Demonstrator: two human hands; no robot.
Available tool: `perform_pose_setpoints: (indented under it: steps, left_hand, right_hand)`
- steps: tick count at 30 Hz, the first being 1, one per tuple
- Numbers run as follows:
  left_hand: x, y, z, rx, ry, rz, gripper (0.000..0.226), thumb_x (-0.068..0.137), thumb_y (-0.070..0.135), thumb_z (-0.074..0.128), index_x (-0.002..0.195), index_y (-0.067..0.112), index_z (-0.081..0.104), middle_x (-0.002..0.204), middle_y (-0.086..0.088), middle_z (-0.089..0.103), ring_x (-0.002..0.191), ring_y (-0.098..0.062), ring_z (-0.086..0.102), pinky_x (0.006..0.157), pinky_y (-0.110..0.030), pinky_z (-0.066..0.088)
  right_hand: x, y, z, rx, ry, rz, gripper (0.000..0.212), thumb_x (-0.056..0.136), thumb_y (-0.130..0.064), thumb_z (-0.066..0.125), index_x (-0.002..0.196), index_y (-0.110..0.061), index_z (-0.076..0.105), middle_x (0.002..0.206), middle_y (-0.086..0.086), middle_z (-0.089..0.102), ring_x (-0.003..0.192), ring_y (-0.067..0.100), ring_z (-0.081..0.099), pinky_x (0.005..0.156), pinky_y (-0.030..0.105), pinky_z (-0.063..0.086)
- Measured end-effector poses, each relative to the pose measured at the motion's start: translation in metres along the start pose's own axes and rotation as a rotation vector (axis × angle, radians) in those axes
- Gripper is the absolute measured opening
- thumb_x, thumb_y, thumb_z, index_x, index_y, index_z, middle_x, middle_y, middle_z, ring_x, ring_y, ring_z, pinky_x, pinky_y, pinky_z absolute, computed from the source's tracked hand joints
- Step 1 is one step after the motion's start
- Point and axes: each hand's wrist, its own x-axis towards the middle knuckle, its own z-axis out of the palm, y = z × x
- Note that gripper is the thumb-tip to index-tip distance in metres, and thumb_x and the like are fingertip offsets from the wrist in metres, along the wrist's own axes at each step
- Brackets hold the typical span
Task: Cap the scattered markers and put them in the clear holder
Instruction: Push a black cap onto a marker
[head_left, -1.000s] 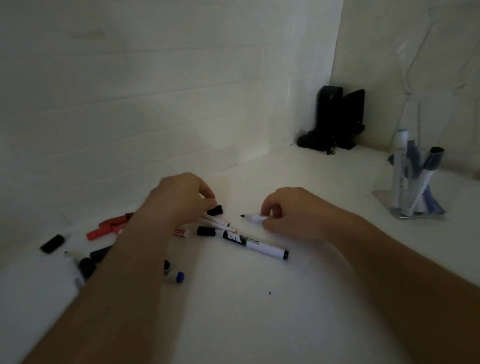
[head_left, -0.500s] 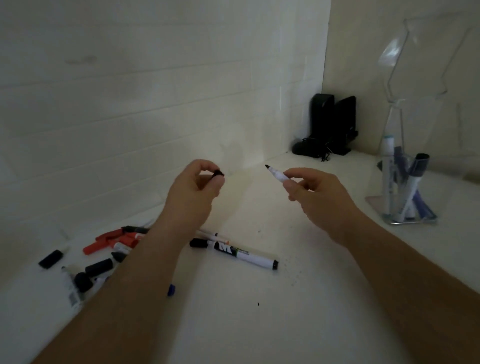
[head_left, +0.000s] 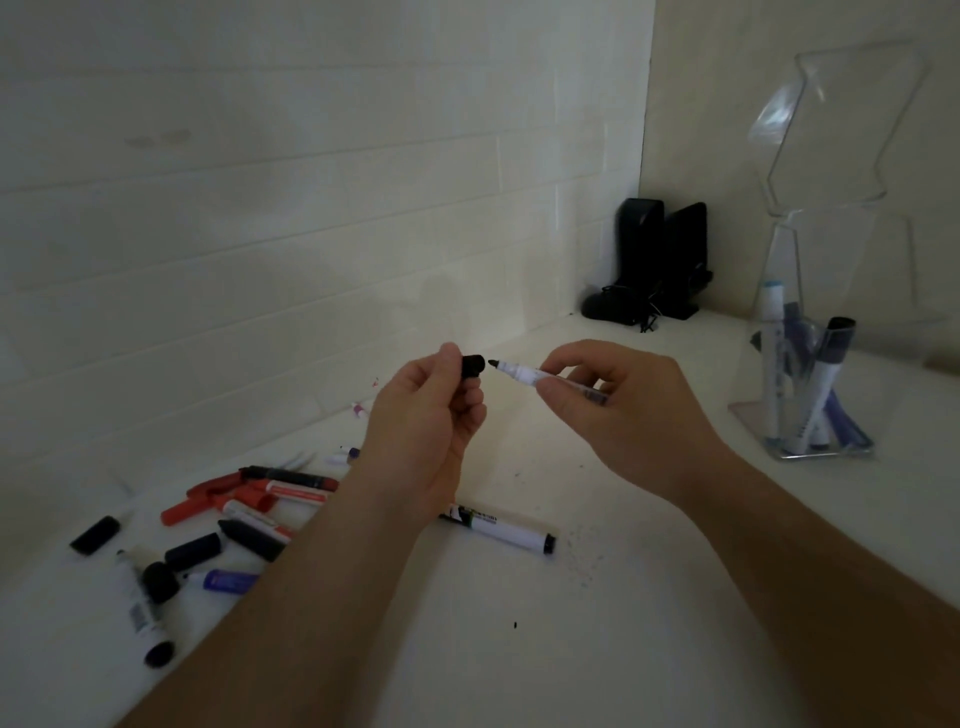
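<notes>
Lining up: left hand (head_left: 431, 415) fingers pinch the black cap (head_left: 473, 365), right hand (head_left: 618, 410) fingers grip the marker (head_left: 535, 375). Keep both coaxial, then push straight till it seats.

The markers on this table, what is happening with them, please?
A person is capping a thin white marker: the right hand holds it, the left hand brings a black cap up to its tip, not yet on. More markers and caps lie scattered at left; the clear holder at right has several.
</notes>
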Motion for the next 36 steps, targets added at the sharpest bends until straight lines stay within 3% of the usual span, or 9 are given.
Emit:
perform_pose_setpoints:
  steps: [9,13,16,21,24,28,36]
  left_hand:
    - [-0.0008,-0.0064,-0.0013,0.137,0.056,0.168,0.022,0.101,0.022,0.061,0.105,0.000,0.061,0.089,-0.008,0.073,0.073,-0.012,0.066,0.070,-0.024,0.058]
    - [0.0031,-0.0038,-0.0025,0.115,0.118,0.165,0.021,0.105,0.023,0.054,0.106,0.004,0.061,0.100,-0.010,0.074,0.082,-0.016,0.068,0.072,-0.026,0.056]
    - [0.0014,-0.0006,-0.0011,-0.018,0.073,0.096,0.024,0.109,0.022,0.042,0.110,0.003,0.057,0.108,-0.015,0.075,0.096,-0.027,0.075,0.081,-0.033,0.060]
    - [0.0000,-0.0005,-0.0017,-0.024,0.074,0.049,0.013,0.107,0.011,0.037,0.108,0.009,0.050,0.086,-0.012,0.064,0.084,-0.026,0.075,0.075,-0.034,0.059]
    - [0.0036,-0.0009,-0.0025,0.063,0.068,0.060,0.022,0.106,0.010,0.039,0.113,0.019,0.058,0.076,-0.006,0.059,0.083,-0.021,0.071,0.080,-0.034,0.054]
    - [0.0061,-0.0053,-0.0059,0.086,0.063,0.071,0.017,0.107,0.015,0.047,0.121,0.013,0.056,0.088,-0.007,0.065,0.092,-0.021,0.074,0.080,-0.031,0.057]
    - [0.0038,-0.0052,-0.0057,0.139,0.011,0.092,0.024,0.107,0.018,0.047,0.108,0.012,0.070,0.085,-0.003,0.068,0.085,-0.017,0.068,0.079,-0.032,0.055]
  right_hand:
    - [0.0002,0.0008,-0.0005,0.001,-0.008,0.013,0.021,0.086,-0.056,0.071,0.086,-0.035,0.072,0.068,-0.006,0.064,0.046,0.007,0.050,0.045,0.025,0.045]
    - [0.0018,0.0005,-0.0020,0.004,0.005,0.020,0.021,0.087,-0.055,0.068,0.084,-0.035,0.072,0.069,-0.006,0.065,0.046,0.005,0.052,0.044,0.017,0.041]
    - [0.0033,0.0036,-0.0025,-0.011,0.006,0.039,0.016,0.090,-0.051,0.068,0.086,-0.036,0.072,0.069,-0.005,0.068,0.046,0.004,0.053,0.044,0.015,0.041]
    - [0.0047,0.0083,-0.0035,-0.029,-0.030,0.090,0.014,0.092,-0.049,0.069,0.086,-0.036,0.071,0.072,-0.003,0.070,0.044,0.004,0.052,0.042,0.015,0.039]
    - [0.0046,0.0091,-0.0032,-0.024,-0.043,0.103,0.020,0.088,-0.056,0.068,0.084,-0.037,0.070,0.073,-0.002,0.071,0.048,0.006,0.054,0.044,0.016,0.042]
    - [0.0045,0.0083,-0.0028,-0.044,-0.045,0.100,0.026,0.085,-0.063,0.066,0.083,-0.037,0.070,0.071,-0.004,0.071,0.055,0.009,0.059,0.049,0.013,0.044]
    - [0.0030,0.0078,-0.0021,-0.063,-0.067,0.086,0.020,0.087,-0.060,0.068,0.086,-0.040,0.070,0.070,-0.008,0.067,0.053,0.005,0.058,0.050,0.014,0.044]
